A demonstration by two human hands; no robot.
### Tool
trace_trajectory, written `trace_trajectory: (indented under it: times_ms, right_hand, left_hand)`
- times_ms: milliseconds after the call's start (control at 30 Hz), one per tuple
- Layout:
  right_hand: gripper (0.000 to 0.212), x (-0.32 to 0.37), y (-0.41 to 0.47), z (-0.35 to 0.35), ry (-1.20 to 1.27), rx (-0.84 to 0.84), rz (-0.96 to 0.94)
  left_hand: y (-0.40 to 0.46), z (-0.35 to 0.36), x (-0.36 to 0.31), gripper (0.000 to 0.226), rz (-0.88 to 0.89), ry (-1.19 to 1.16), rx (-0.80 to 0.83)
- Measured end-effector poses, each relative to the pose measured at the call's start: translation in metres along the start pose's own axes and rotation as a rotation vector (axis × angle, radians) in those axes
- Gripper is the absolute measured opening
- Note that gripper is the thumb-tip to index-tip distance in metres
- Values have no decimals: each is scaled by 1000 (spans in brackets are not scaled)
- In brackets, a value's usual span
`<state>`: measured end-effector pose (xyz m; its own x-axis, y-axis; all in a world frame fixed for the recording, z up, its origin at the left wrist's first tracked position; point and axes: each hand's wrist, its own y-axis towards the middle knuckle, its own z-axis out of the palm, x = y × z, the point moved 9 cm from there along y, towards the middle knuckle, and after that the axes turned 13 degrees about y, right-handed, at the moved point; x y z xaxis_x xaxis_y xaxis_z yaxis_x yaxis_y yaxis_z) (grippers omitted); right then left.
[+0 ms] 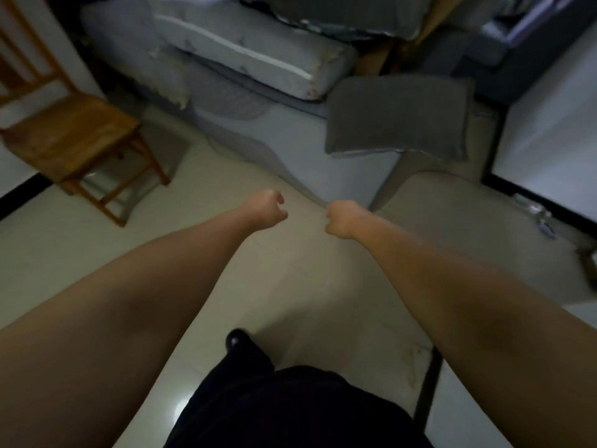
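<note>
Both of my arms stretch forward over the tiled floor (290, 279). My left hand (267, 209) is curled into a fist and I see nothing in it. My right hand (341, 219) is also curled, and it grips the near corner of a pale blue-grey sheet (290, 150) that lies across the floor. The sheet's edge runs straight into the knuckles of that hand. The two fists are a short gap apart and do not touch.
A wooden chair (74, 137) stands at the left. Stacked pale cushions (252, 56) and a dark grey cushion (397, 114) lie behind the sheet. A white panel (549, 147) closes the right side. My dark trousers and shoe (237, 339) show at the bottom.
</note>
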<state>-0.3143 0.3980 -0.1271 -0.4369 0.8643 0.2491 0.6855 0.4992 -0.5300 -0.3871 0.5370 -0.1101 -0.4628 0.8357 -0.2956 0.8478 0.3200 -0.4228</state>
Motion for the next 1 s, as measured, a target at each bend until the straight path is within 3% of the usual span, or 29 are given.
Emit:
trace_trajectory:
  times_ms: [233, 533, 1000]
  right_hand:
    - [41, 165, 64, -19, -99, 10, -201]
    - [46, 322, 105, -16, -196, 40, -400]
    - [34, 522, 190, 11, -311, 204, -662]
  left_hand:
    - [6, -78, 136, 43, -179, -102, -111]
    - [-20, -117, 284, 42, -403, -226, -162]
    - [-23, -169, 450, 31, -712, -383, -263]
